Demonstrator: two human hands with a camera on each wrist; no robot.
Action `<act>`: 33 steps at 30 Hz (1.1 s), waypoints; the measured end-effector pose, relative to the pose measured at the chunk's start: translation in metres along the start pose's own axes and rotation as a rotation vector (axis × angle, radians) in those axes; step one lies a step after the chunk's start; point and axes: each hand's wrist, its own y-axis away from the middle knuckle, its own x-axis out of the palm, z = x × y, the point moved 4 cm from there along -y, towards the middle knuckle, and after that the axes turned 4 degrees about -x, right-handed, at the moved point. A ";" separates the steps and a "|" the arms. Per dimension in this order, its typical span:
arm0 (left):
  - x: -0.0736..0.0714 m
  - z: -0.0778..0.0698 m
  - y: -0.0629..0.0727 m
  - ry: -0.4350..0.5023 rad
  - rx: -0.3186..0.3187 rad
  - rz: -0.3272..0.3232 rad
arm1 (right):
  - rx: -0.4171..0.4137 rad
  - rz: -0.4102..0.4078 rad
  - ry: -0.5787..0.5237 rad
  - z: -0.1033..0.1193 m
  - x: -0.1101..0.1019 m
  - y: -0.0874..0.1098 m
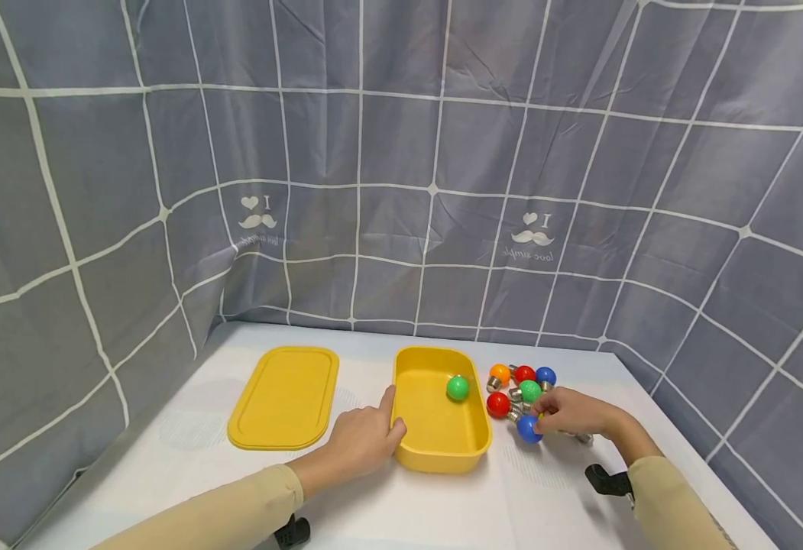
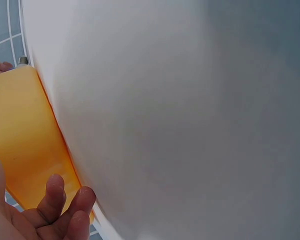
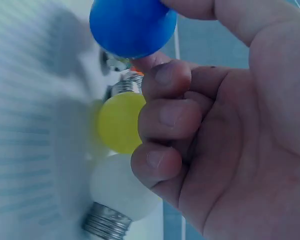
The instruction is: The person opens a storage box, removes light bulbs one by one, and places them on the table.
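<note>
My right hand (image 1: 576, 412) pinches a blue light bulb (image 1: 529, 429) between thumb and index finger; the right wrist view shows its round blue globe, with the other fingers curled beneath. Close by that hand are a yellow bulb (image 3: 119, 122) and a white bulb (image 3: 125, 187) with a metal screw base. In the middle of the table stands a yellow box (image 1: 435, 462), uncovered, holding one green bulb (image 1: 458, 388). My left hand (image 1: 363, 437) rests against the box's left side, index finger straight along the rim and thumb at the near-left wall.
A yellow lid (image 1: 283, 397) lies flat left of the box. Right of the box several bulbs are clustered, among them an orange bulb (image 1: 500, 373), a red bulb (image 1: 498, 405) and a green bulb (image 1: 529, 391). A grey checked curtain (image 1: 401, 229) hangs behind the table.
</note>
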 end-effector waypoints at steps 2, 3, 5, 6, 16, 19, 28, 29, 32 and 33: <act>0.000 0.000 0.000 -0.007 0.000 -0.001 | 0.004 0.001 0.013 -0.002 0.003 -0.001; 0.001 -0.001 0.000 -0.010 0.000 -0.002 | 0.004 0.000 0.020 -0.003 0.004 -0.001; 0.001 -0.001 0.000 -0.011 0.002 -0.006 | 0.010 -0.006 0.035 -0.005 0.006 -0.002; 0.000 -0.001 0.000 -0.012 0.002 -0.008 | 0.012 -0.011 0.040 -0.006 0.006 -0.002; -0.001 -0.001 0.000 -0.013 0.000 -0.019 | 0.059 -0.049 0.012 -0.007 0.006 0.001; 0.000 -0.001 0.000 -0.007 0.003 -0.019 | 0.054 -0.043 -0.012 -0.007 0.007 0.003; 0.000 -0.001 0.000 -0.011 0.010 -0.013 | 0.056 -0.045 -0.026 -0.007 0.005 0.003; 0.000 -0.001 0.000 -0.012 0.010 -0.012 | 0.055 -0.048 -0.025 -0.007 0.005 0.002; 0.000 -0.001 0.000 -0.014 0.010 -0.016 | 0.040 -0.064 -0.023 -0.002 0.002 0.000; -0.001 -0.001 0.000 -0.014 0.010 -0.018 | 0.033 -0.068 -0.022 0.000 0.001 -0.002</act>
